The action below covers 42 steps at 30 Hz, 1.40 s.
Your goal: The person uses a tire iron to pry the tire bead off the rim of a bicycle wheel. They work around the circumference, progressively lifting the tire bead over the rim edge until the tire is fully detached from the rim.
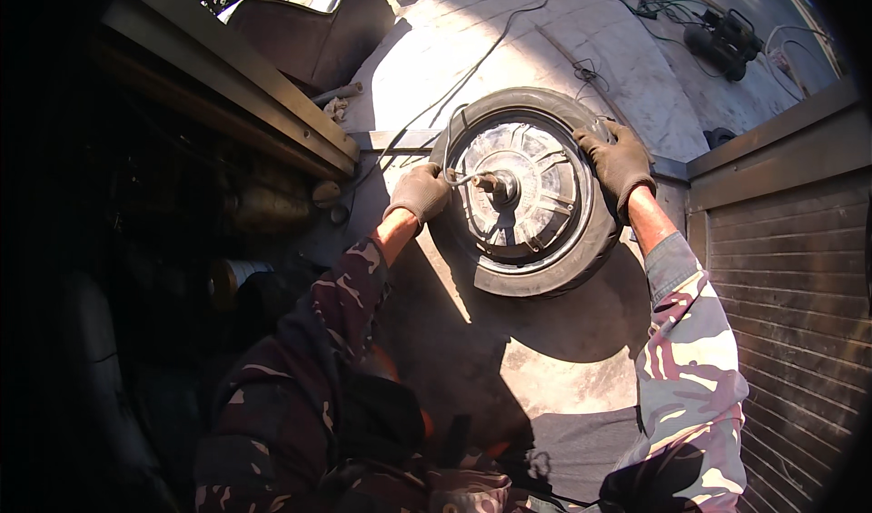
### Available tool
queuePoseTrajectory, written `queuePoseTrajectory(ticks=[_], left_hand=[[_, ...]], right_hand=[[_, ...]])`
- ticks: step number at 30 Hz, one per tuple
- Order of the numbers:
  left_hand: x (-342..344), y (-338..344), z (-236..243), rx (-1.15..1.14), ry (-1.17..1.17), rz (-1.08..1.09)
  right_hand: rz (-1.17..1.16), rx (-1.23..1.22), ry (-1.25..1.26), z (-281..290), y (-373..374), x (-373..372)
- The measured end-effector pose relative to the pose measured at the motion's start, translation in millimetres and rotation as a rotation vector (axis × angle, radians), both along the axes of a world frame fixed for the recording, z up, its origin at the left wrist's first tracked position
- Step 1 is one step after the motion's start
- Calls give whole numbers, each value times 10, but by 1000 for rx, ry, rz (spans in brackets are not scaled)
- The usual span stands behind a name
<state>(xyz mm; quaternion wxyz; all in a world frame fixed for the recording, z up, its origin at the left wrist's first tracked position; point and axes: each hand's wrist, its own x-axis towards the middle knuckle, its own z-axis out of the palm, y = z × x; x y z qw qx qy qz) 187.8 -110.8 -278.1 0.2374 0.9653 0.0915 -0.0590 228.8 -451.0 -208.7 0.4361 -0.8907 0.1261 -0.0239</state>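
While both gloved hands are on the hub-motor wheel [522, 190], it stands off the ground — held upright over the dusty concrete floor [563, 368], axle pointing roughly at the camera. Left hand [420, 193] sits at the wheel's left edge, fingers curled round the tyre beside the grey cable [451, 154] that loops out of the axle stub [495, 184]. Right hand [618, 160] grips the upper right of the tyre, fingers wrapped over the tread and clamped on the rubber. Neither hand is open.

Status as I read it: wheel is free of any frame or fork — none is visible around it — and the tyre is seated on the rim. Cable end isn't plugged into anything I can see; where it terminates past the top of the wheel is unclear. Axle nut or washers — too small to tell. So the wheel looks lifted and in transit; mounting or setting down, plus any cable hookup, looks not yet done.

Around the wheel: a metal channel beam [236, 86] up and to its left, a ribbed shutter panel [790, 277] to its right, loose black cables [509, 31] on the slab beyond it, and a dark power tool [724, 40] far upper right of it.
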Motion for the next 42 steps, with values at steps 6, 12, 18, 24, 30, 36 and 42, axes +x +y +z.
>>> queuePoseTrajectory(ticks=[6,12,18,24,30,36,42], left_hand=[[-36,-72,-13,-336,22,183],[-1,-26,186,-695,-147,265],[230,64,182,-1622,122,269],[494,46,310,-1875,135,279],[741,130,559,-1941,-12,195],[744,357,794,-2107,-124,172],[419,712,694,-2095,-227,157]], right_hand=[[71,-31,43,13,-37,8],[51,-18,39,56,-23,-36],[94,67,23,-154,-138,71],[57,100,91,-324,-235,-267],[106,197,49,-376,-239,-464],[200,82,42,-283,-330,-363],[360,194,71,-232,-385,1]])
